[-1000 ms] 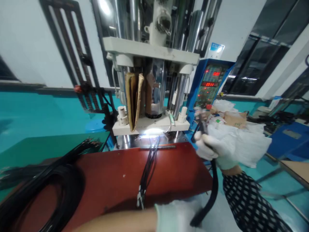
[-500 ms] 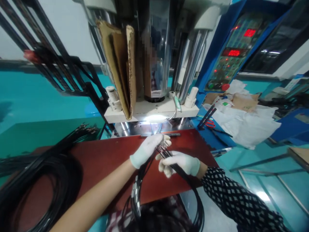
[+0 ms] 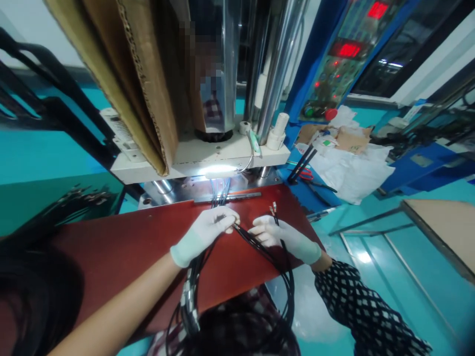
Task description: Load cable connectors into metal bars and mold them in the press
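My left hand [image 3: 208, 228], in a white glove, is closed on a bunch of black cables [image 3: 256, 242], with thumb and fingers pinching near their ends. Apart from it on the right, my gloved right hand [image 3: 284, 238] holds a few black cables whose metal terminals [image 3: 273, 206] stick up above its fingers. Both bunches loop down toward my lap. Pale connectors or sleeves [image 3: 189, 296] show on the loop below my left hand. Beyond the hands, thin wires [image 3: 219, 193] run under the lit press plate [image 3: 200, 160]; their far ends are hidden.
A red-brown work board [image 3: 122, 247] spans the front of the press. Folded cardboard [image 3: 144, 84] leans at the press's left. More black cables [image 3: 40, 277] are coiled at left. On the right are a blue control box [image 3: 309, 59], pliers [image 3: 306, 174] and white plastic bags [image 3: 352, 173].
My hands have drawn apart. The right one now holds a few cables with their terminals raised, while the left stays on the rest. The head view has moved closer to the press.
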`<state>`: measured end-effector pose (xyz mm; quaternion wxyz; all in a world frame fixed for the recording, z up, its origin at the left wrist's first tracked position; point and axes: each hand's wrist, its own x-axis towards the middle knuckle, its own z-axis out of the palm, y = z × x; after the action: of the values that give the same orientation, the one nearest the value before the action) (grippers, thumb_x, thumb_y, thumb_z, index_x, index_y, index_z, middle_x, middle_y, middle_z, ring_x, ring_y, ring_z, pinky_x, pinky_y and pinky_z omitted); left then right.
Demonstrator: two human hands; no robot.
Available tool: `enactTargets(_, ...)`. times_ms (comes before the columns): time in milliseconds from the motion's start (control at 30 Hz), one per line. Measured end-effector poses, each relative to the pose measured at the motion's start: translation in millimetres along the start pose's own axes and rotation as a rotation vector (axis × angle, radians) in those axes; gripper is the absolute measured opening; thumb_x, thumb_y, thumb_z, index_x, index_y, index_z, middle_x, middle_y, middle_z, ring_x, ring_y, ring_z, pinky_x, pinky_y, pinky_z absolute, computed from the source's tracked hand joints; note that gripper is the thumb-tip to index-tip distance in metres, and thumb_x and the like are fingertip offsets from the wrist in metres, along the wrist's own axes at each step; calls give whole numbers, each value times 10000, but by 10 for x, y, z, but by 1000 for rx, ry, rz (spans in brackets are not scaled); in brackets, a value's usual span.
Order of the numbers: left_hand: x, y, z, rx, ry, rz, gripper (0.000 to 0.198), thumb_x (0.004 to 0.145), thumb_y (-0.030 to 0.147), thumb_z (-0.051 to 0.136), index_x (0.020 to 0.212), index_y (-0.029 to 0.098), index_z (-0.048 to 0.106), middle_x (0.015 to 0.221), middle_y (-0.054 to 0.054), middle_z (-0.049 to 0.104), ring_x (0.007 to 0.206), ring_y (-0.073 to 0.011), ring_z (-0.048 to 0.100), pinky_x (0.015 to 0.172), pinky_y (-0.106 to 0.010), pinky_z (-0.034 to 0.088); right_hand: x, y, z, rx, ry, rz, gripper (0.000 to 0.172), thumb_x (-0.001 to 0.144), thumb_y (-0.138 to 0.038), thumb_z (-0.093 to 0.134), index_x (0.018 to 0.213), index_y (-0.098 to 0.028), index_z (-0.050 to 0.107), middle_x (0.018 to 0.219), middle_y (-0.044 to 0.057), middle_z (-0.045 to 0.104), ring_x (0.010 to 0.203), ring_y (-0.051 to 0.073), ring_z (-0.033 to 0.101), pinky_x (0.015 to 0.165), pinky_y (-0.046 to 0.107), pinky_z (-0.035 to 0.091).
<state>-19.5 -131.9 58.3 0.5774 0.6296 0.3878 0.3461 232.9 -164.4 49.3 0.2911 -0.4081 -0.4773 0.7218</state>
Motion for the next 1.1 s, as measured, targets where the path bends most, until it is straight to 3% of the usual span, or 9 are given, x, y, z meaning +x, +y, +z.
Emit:
enactTargets(133,-20,-27,-8,-22,3,-82,312,884,433,637,975,135,666,944,-67,663,783,-155,604,779,-296,488,-250,-40,-141,-741,247,-68,210,839,-311,649,997,-178,610,994,61,654,914,191,616,897,379,469)
enactTargets(200,-19,-38,-4,-24,14,-106,308,893,435,629,983,142,655,961,-62,657,787,-154,620,795,-302,492,-327,-68,-168,-849,253,-106,124,866,-265,595,962,-192,622,946,35,653,886,177,609,876,358,463)
enactTargets(333,20,18,44,-34,3,-67,297,928,439,584,1016,158,624,943,-32,634,765,-138,638,787,-286,491,-281,-149,-48,-538,240,-124,268,788,-293,708,1020,-207,605,820,-25,634,741,138,613,704,269,479)
enactTargets(400,48,92,81,-27,-7,-21,304,935,438,569,1024,151,615,913,-29,632,752,-138,636,775,-281,489,-180,-188,76,-460,287,-130,271,719,-269,761,935,-197,614,745,-44,610,683,127,601,642,244,460)
enactTargets(567,87,222,145,-21,6,14,302,920,428,579,912,126,582,799,-17,599,668,-120,588,721,-268,474,22,-218,315,-556,334,-217,71,750,-226,698,749,-178,645,689,-36,617,630,99,546,603,222,411)
enactTargets(833,3,111,53,-247,-96,-4,301,899,367,647,1119,168,603,954,-40,645,810,-143,618,797,-281,492,29,-220,356,-571,434,-204,149,752,-302,722,747,-166,660,671,-18,631,632,115,555,586,228,397)
enactTargets(967,-58,170,70,-193,-42,-47,394,879,371,684,1207,185,572,982,-38,654,791,-146,648,788,-293,522,90,-203,254,-551,477,-259,157,792,-312,686,795,-158,656,752,3,654,712,137,586,683,254,441)
enactTargets(1033,-76,229,120,-147,-5,-31,371,884,385,677,1177,180,577,986,-47,678,765,-156,669,781,-310,539,128,-148,209,-490,426,-261,178,815,-333,675,842,-158,658,804,21,660,758,149,600,737,271,458)
enactTargets(1100,-68,289,185,-75,32,8,337,886,400,668,1136,186,595,979,-52,699,746,-167,679,778,-331,549,156,-80,201,-327,271,-184,336,905,-481,560,939,-161,657,861,51,671,763,160,625,758,298,492)
